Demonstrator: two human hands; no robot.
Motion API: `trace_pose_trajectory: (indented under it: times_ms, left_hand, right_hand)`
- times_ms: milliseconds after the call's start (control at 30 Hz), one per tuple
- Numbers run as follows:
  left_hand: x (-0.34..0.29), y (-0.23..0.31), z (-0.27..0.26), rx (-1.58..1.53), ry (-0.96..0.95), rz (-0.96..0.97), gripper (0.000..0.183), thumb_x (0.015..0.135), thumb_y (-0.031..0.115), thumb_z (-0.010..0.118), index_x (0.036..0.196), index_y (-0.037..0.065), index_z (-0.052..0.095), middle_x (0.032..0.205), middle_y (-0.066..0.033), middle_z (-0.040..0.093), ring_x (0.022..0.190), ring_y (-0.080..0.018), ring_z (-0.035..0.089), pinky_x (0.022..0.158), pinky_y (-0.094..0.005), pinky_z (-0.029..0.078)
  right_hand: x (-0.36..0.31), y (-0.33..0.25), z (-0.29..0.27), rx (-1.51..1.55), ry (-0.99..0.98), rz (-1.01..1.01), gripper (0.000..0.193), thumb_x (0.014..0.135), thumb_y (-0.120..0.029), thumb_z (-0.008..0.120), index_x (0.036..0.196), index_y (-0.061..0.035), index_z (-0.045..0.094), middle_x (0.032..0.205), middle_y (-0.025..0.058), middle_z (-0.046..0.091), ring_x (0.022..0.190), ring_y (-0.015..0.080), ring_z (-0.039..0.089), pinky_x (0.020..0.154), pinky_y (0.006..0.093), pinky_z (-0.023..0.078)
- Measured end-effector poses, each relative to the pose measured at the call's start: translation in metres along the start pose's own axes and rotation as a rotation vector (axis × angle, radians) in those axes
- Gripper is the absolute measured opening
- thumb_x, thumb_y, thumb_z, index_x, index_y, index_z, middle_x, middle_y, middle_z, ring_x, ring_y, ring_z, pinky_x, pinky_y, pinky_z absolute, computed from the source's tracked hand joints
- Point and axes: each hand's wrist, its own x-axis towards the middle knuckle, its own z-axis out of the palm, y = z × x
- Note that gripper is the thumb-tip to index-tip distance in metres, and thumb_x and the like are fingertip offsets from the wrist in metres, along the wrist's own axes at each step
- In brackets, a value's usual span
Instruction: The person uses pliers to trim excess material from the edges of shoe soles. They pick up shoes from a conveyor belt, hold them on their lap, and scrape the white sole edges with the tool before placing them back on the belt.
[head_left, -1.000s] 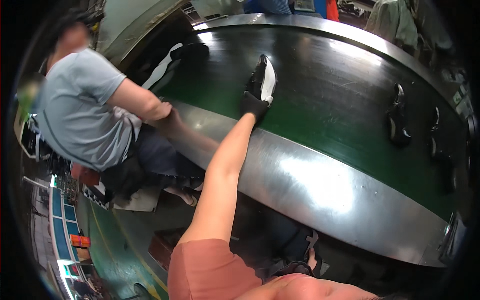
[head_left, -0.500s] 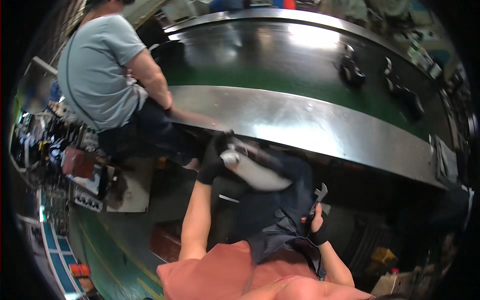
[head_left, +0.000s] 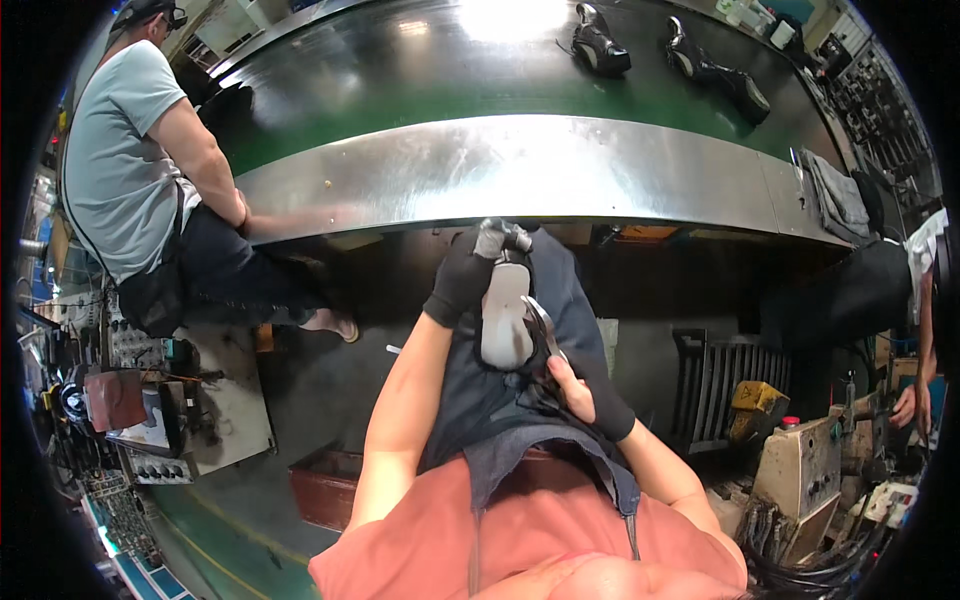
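Note:
A black shoe lies sole up on my lap, its pale grey sole (head_left: 507, 318) facing me. My left hand (head_left: 472, 272), in a black glove with grey fingertips, is closed round the shoe's far end. In my right hand (head_left: 578, 390), which wears a black glove that leaves the thumb bare, is a pair of metal pincers (head_left: 541, 322). The curved head of the pincers is at the right edge of the sole; whether it grips the edge I cannot tell. My right fingers are partly hidden behind the thumb. A dark apron (head_left: 545, 450) covers my lap.
Ahead runs a steel-edged bench (head_left: 520, 165) with a dark belt, where a black boot (head_left: 600, 45) and another black boot (head_left: 715, 72) lie. A co-worker (head_left: 130, 160) sits at left. To my right are a black rack (head_left: 735, 375) and a grey machine (head_left: 800, 465); a brown box (head_left: 325, 490) stands at left.
The shoe has turned from lying slantwise to pointing straight away from me. My right hand has brought the pincers from my right side up to the sole. My view has shifted too.

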Motion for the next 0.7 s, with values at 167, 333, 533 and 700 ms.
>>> trace_pose_trajectory:
  times_ms: [167,333,533,700]
  left_hand:
    - [0.004,-0.009,-0.007,0.083,0.019,0.154,0.062,0.101,0.048,0.030,0.091,0.002,0.070,0.096,-0.0101,0.067,0.092,-0.0231,0.061,0.089,-0.0356,0.046]
    - [0.007,-0.009,-0.003,0.251,-0.026,0.250,0.038,0.097,0.032,0.041,0.092,0.004,0.066,0.095,-0.0101,0.067,0.093,-0.0244,0.062,0.088,-0.0363,0.046]
    - [0.006,0.020,0.020,0.313,0.092,0.112,0.060,0.096,0.051,0.034,0.089,0.003,0.069,0.092,-0.0113,0.066,0.098,-0.0242,0.060,0.091,-0.0364,0.045]
    - [0.019,0.025,0.029,0.299,0.150,-0.085,0.073,0.097,0.058,0.025,0.087,0.002,0.069,0.090,-0.0116,0.067,0.097,-0.0227,0.063,0.089,-0.0335,0.045]
  right_hand:
    - [0.031,-0.027,0.003,0.183,-0.131,0.007,0.042,0.104,-0.032,0.037,0.102,-0.0007,0.064,0.089,0.0005,0.063,0.089,0.0086,0.056,0.084,0.0246,0.045]
    - [0.051,-0.040,-0.014,0.659,-0.393,0.309,0.046,0.103,-0.038,0.037,0.134,-0.0050,0.042,0.118,0.0134,0.058,0.103,0.0274,0.064,0.090,0.0359,0.051]
    - [0.060,-0.085,-0.048,0.232,-0.404,0.377,0.046,0.102,-0.042,0.038,0.119,-0.0049,0.059,0.104,0.0072,0.064,0.091,0.0159,0.064,0.078,0.0288,0.054]
    - [0.074,-0.075,-0.045,0.164,-0.331,0.294,0.043,0.101,-0.044,0.040,0.106,-0.0061,0.060,0.086,0.0018,0.061,0.070,0.0106,0.060,0.064,0.0252,0.049]
